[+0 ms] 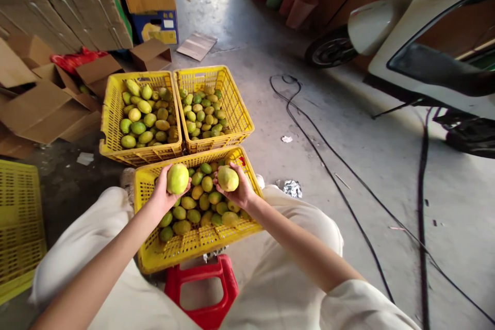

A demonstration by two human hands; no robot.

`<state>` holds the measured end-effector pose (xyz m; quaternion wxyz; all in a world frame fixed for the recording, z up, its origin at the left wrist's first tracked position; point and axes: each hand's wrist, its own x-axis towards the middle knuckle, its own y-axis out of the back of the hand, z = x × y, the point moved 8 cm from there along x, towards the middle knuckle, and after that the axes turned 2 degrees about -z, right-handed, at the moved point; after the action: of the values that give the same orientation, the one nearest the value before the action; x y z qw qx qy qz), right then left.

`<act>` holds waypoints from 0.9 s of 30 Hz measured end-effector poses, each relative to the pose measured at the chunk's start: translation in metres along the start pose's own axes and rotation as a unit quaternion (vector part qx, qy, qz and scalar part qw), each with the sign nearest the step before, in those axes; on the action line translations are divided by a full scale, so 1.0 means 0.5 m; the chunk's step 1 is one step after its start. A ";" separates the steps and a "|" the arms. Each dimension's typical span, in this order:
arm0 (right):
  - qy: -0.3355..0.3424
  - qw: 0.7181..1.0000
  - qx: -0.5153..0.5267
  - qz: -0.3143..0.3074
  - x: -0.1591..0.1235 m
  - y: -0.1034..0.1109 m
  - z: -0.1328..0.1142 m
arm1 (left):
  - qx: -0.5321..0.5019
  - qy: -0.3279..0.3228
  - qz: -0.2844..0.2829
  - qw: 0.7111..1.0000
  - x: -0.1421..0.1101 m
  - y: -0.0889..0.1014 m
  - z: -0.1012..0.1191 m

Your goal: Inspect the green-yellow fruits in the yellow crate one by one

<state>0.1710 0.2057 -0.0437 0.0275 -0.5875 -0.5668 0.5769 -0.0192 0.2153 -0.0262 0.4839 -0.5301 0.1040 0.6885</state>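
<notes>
Held up over the front yellow crate (176, 255), my left hand (161, 191) closes around a large yellow-green fruit (178, 178) that looks like a lemon. A paler, rounder lemon (228, 179) sits in my right hand (243, 188), its fingers curled around the back and side. Beneath both hands, the front crate contains many green and yellow lemons (193, 215). It stands between my knees, partly covered by my forearms. Farther forward are the back left crate (141, 154) and the back right crate (242, 124), side by side and partly filled with similar fruit.
A red stool (226, 289) is below the front crate. Open cardboard boxes (46, 105) lie at the left, above another yellow crate (19, 227). Black cables (328, 152) cross the concrete floor on the right, near a parked white scooter (406, 51). Crumpled foil (292, 188) lies beside my right knee.
</notes>
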 end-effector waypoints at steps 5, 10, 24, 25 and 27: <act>0.018 0.999 -0.032 -0.013 -0.001 -0.003 -0.009 | -0.011 0.037 0.006 0.999 -0.007 -0.008 -0.009; 0.004 1.000 -0.023 -0.017 -0.003 0.002 -0.005 | 0.006 0.035 0.011 0.999 0.001 -0.002 -0.014; 0.010 0.985 -0.063 -0.160 -0.010 -0.035 0.022 | 0.028 0.007 -0.036 0.999 0.000 -0.008 -0.030; 0.006 0.984 -0.060 -0.166 -0.010 -0.037 0.023 | 0.033 0.004 -0.027 0.999 0.001 -0.004 -0.030; -0.012 0.983 -0.056 -0.174 -0.010 -0.039 0.029 | 0.047 -0.003 -0.017 0.999 0.004 0.002 -0.029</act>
<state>0.1499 0.2002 -0.0317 0.0879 -0.4733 -0.6921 0.5379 -0.0109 0.2066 -0.0343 0.5201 -0.5063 0.1252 0.6764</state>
